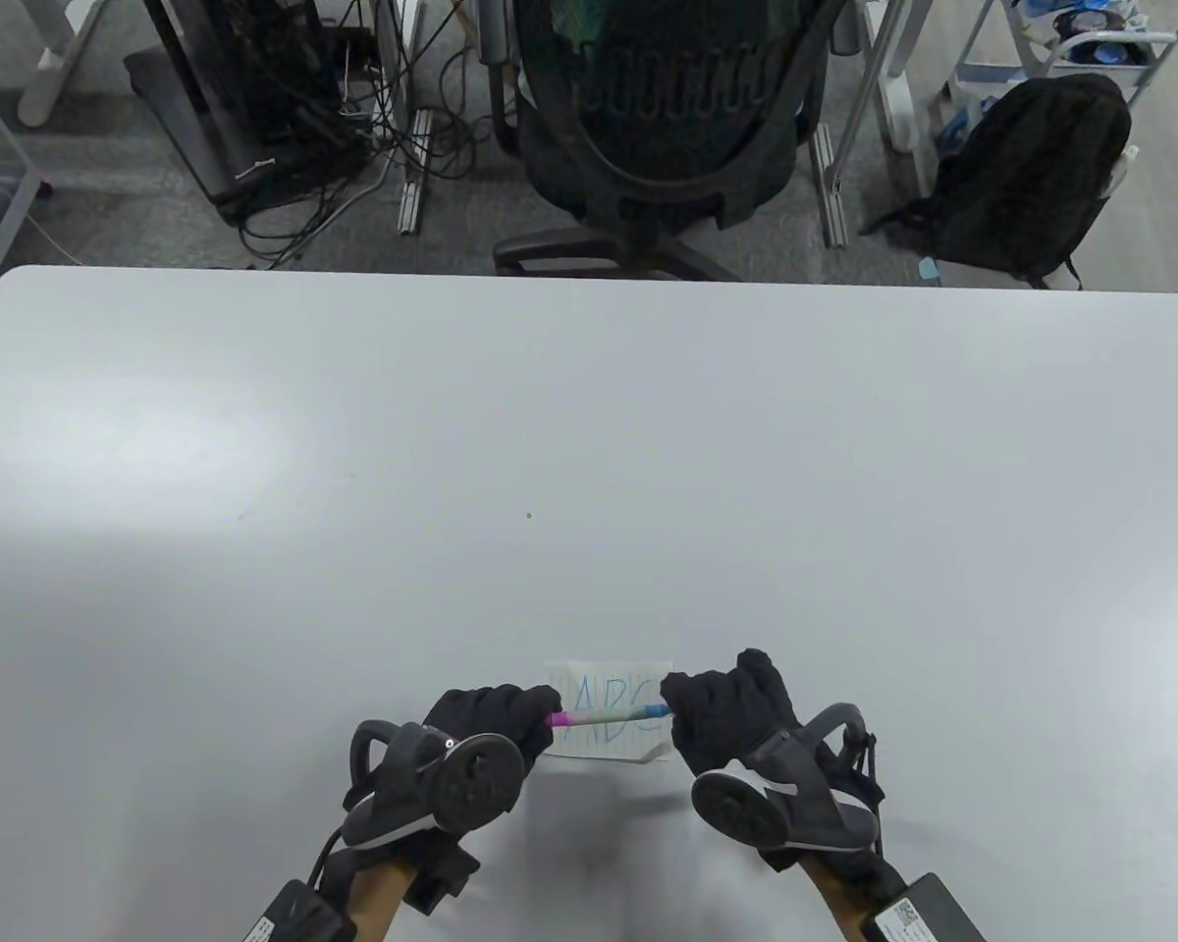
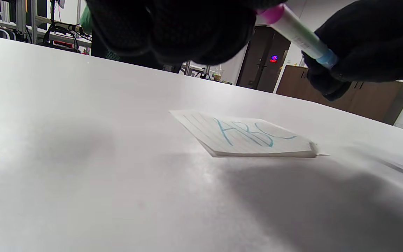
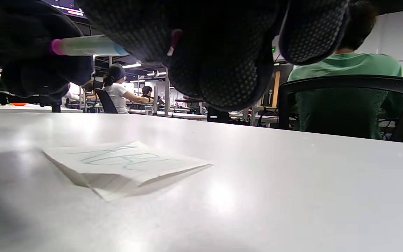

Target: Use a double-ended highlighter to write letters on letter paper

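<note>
At the near edge of a white table [image 1: 255, 471], two hands in black sensor gloves hold one double-ended highlighter [image 1: 607, 717] level between them, raised above the tabletop. The left hand [image 1: 496, 721] has its fingers curled round the pink end. The right hand [image 1: 722, 706] has its fingers curled round the blue end. A grey tracker sits on the back of each hand. Directly beneath the highlighter, flat on the table, lies a small pad of lined letter paper [image 1: 609, 721] with "ABC" written on it in blue. Beyond the table's far edge stands a black mesh office chair [image 1: 658, 108], with a black backpack [image 1: 1026, 177] on the floor to its right and tangled cables [image 1: 334, 147] to its left.
</note>
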Tool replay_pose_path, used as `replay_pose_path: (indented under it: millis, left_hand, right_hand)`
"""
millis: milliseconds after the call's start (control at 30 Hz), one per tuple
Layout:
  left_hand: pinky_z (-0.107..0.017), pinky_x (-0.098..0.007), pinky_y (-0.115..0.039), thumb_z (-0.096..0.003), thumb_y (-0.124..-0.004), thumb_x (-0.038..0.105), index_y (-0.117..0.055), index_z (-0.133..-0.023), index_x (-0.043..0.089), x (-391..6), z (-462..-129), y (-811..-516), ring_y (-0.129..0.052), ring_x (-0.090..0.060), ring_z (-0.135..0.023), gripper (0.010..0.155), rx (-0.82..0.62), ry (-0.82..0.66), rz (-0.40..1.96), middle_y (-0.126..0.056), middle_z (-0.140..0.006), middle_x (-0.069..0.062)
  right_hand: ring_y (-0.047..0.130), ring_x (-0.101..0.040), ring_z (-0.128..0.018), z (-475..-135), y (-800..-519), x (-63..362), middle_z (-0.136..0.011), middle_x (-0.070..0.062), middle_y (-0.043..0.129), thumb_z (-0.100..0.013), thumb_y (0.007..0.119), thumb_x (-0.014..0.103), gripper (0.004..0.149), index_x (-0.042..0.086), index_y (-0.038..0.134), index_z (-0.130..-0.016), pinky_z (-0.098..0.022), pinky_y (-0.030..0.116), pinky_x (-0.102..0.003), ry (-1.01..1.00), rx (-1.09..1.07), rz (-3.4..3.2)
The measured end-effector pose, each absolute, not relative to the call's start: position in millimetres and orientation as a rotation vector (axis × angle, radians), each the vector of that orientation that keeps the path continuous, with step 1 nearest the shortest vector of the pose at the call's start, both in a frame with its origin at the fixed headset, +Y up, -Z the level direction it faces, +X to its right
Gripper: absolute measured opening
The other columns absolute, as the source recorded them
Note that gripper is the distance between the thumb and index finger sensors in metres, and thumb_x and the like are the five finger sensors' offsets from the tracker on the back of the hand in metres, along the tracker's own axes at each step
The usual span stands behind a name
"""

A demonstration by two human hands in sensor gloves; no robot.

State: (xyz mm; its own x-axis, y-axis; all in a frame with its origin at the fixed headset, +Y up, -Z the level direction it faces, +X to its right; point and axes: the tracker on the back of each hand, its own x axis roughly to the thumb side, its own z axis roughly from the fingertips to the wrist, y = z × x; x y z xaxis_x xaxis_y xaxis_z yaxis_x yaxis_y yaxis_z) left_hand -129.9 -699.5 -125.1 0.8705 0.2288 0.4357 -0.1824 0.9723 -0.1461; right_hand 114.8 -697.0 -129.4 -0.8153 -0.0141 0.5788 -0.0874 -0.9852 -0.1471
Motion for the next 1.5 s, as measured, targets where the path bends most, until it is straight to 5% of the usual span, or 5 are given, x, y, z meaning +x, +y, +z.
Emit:
replay_pose_path:
  millis: [367,567,933,1500]
  left_hand:
    - [-0.079,-0.049,-0.070,-0.0608,-0.053,0.044,-0.059,-0.110,0.026,-130.6,-126.9,-700.9,-0.090,-0.011,-0.081,0.053,-0.122,-0.451,0.204,-0.079,-0.101,0.001]
    - [-0.083,-0.056,-0.059,-0.0612,-0.050,0.050,-0.025,-0.120,0.019,-141.6,-130.9,-702.9,-0.064,-0.024,-0.111,0.071,-0.090,-0.370,0.147,-0.041,-0.124,-0.011]
    - [-0.083,-0.056,-0.059,-0.0610,-0.051,0.050,-0.028,-0.120,0.020,-149.1,-135.7,-712.0,-0.063,-0.025,-0.111,0.070,-0.116,-0.331,0.114,-0.041,-0.124,-0.012]
    - [-0.083,-0.056,-0.060,-0.0607,-0.051,0.050,-0.030,-0.120,0.020,-147.8,-135.1,-714.1,-0.065,-0.025,-0.110,0.069,-0.135,-0.326,0.050,-0.043,-0.124,-0.011]
  right_hand:
    - [0.089,-0.039,-0.069,-125.9,-696.8,111.4,-0.085,-0.022,0.083,-0.053,0.071,0.034,0.047,0.012,0.075,-0.094,-0.063,0.065,-0.068,-0.297,1.004,3.000]
    - [0.090,-0.038,-0.067,-133.0,-697.7,125.3,-0.083,-0.022,0.084,-0.053,0.070,0.034,0.047,0.011,0.075,-0.094,-0.063,0.066,-0.067,-0.306,0.899,3.037]
    - [0.091,-0.037,-0.062,-147.1,-709.6,149.3,-0.078,-0.021,0.086,-0.054,0.070,0.033,0.050,0.006,0.072,-0.096,-0.061,0.067,-0.067,-0.289,0.673,3.144]
    - [0.094,-0.036,-0.062,-147.3,-732.1,136.2,-0.076,-0.016,0.091,-0.053,0.073,0.033,0.055,0.017,0.063,-0.105,-0.062,0.068,-0.065,-0.022,0.744,3.310]
